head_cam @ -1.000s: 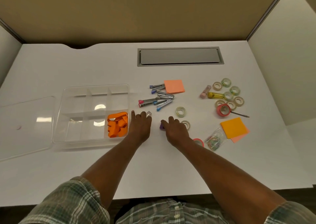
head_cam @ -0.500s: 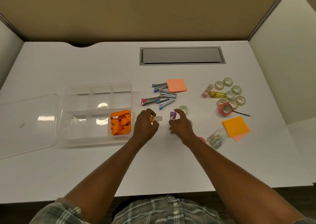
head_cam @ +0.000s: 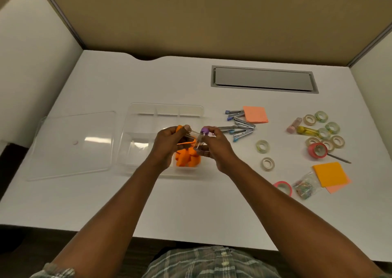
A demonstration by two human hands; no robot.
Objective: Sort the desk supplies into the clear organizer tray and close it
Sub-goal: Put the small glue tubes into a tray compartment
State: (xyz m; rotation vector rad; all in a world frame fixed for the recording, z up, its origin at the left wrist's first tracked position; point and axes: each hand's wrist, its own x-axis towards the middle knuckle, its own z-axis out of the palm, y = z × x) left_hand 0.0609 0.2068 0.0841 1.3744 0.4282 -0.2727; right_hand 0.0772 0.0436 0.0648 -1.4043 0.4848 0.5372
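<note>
Above the clear tray — the left hand pinches an orange-capped tube, the right hand a purple-capped tube (both clear-bodied).

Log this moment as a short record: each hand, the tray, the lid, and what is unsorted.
left hand: holds orange-capped tube
right hand: holds purple-capped tube
tubes: both above the tray
tray: open; orange pieces in near right compartment
lid: flat on desk, left of tray
unsorted, right of tray: mini staplers, tape rolls, sticky notes, bag of clips
</note>
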